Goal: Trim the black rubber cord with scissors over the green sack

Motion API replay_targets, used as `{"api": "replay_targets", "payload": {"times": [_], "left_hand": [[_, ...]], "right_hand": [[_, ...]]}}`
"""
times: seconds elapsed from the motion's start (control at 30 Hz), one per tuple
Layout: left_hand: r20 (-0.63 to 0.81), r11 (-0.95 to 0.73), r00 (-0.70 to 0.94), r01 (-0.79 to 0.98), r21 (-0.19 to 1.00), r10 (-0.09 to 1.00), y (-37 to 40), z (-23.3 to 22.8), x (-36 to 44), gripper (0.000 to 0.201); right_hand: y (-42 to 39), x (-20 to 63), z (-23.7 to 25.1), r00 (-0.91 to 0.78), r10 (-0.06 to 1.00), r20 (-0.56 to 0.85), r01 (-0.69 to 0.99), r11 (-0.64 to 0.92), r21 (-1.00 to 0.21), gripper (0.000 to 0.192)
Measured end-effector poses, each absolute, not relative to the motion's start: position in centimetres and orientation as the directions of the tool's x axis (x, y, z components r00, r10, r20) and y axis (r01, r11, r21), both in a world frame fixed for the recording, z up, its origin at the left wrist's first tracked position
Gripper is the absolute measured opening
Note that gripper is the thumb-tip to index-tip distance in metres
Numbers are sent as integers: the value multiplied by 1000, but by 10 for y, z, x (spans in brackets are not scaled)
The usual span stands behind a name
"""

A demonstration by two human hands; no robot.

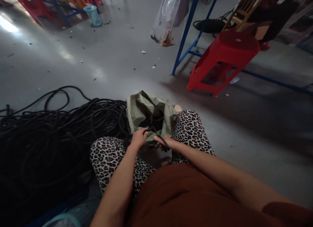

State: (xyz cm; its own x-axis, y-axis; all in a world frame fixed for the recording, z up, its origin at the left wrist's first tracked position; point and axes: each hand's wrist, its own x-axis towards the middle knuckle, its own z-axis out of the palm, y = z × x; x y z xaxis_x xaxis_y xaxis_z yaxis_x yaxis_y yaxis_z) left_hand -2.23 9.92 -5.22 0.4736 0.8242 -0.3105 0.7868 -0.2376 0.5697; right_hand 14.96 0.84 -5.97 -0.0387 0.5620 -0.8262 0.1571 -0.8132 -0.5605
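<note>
My right hand [164, 141] is closed round the black handles of a pair of scissors [163, 142], whose blades point up and left over a sack. Between the fingers of my left hand [140, 137] is a black rubber cord [149, 129], its end close to the scissor blades. Both hands are above the near rim of an open green woven sack [133, 113], which stands between my knees. Dark pieces lie inside the sack, too dim to make out. To the left, a big heap of black cord [97, 114] reaches the sack's side.
A red plastic stool [234, 47] stands at the right beside a blue metal frame [187, 34]. A clear plastic bag [167, 18] hangs near that frame. Farther off is a light blue basket [94, 16]. Small scraps dot the grey floor [117, 57]. Another person sits at upper right.
</note>
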Motion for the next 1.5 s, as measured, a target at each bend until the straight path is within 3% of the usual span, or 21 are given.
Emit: {"api": "replay_targets", "payload": {"times": [0.17, 0.37, 0.87, 1.07, 1.5], "left_hand": [[-294, -256, 484, 781, 570, 824, 98, -50, -20, 32], [-302, -264, 508, 767, 584, 807, 97, -52, -19, 32], [-341, -281, 576, 731, 621, 743, 94, -51, -18, 31], [-326, -251, 552, 726, 641, 767, 94, -51, -17, 30], [-321, -238, 539, 727, 644, 779, 94, -53, -16, 32]], "right_hand": [[7, 150, -71, -115, 588, -801, 205, -774, -598, 56], [8, 150, -70, -131, 589, -798, 132, -787, -603, 54], [8, 149, -62, -76, 549, -832, 146, -819, -554, 56], [9, 147, -53, -43, 563, -826, 130, -816, -563, 51], [8, 149, -48, -32, 621, -783, 300, -742, -600, 55]]}}
